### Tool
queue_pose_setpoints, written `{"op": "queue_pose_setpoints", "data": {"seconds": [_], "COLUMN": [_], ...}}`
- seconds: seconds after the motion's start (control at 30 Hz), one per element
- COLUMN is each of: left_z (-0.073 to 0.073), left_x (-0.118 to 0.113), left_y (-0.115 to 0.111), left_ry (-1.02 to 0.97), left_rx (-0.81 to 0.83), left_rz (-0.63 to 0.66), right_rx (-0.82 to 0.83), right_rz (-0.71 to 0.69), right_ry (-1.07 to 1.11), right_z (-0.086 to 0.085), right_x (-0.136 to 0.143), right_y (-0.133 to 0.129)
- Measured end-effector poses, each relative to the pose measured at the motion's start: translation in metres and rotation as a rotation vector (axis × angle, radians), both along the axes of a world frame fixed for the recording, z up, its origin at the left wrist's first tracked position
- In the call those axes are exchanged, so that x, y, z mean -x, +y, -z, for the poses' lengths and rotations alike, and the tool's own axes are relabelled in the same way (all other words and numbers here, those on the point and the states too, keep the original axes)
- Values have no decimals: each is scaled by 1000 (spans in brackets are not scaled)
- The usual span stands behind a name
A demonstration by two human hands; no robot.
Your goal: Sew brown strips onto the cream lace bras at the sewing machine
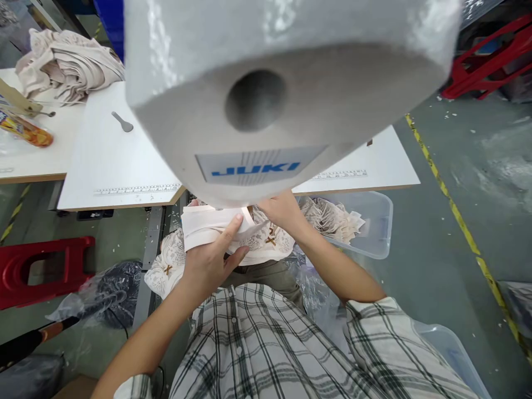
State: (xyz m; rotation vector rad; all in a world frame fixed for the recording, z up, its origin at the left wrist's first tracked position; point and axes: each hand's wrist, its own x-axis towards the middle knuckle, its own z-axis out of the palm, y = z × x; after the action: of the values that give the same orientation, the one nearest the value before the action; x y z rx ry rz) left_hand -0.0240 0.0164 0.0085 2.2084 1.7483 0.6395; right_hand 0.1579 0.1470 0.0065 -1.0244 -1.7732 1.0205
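Note:
Under the grey JUKI machine head (257,166), a cream lace garment (266,249) with small brown bows lies across the lap. My left hand (211,257) holds its smooth folded band between thumb and fingers. To the right, my right hand (282,210) reaches the lace edge just below the machine; its fingertips are partly hidden by the machine head, and its fingers are bent together at the fabric. More lace fabric (166,266) with a bow hangs at the left of my left hand.
A white table (103,138) with printed rulers holds a grey flat tool (123,122), a fabric pile (70,64) and an orange packet (27,130). A clear bin (380,224) of beige pieces stands right. Red stools (78,266) stand on the floor.

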Motion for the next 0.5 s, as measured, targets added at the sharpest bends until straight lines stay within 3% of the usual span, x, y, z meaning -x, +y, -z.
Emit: {"op": "queue_pose_setpoints", "data": {"seconds": [0.17,0.5], "left_z": [-11,-20], "left_x": [2,1], "left_y": [8,10], "left_ry": [59,158], "left_rx": [9,22], "left_rz": [-13,-18], "right_rx": [-148,-148], "right_rz": [-7,-17], "right_ry": [-81,-54], "right_z": [0,0], "right_x": [5,5], "right_y": [13,14]}}
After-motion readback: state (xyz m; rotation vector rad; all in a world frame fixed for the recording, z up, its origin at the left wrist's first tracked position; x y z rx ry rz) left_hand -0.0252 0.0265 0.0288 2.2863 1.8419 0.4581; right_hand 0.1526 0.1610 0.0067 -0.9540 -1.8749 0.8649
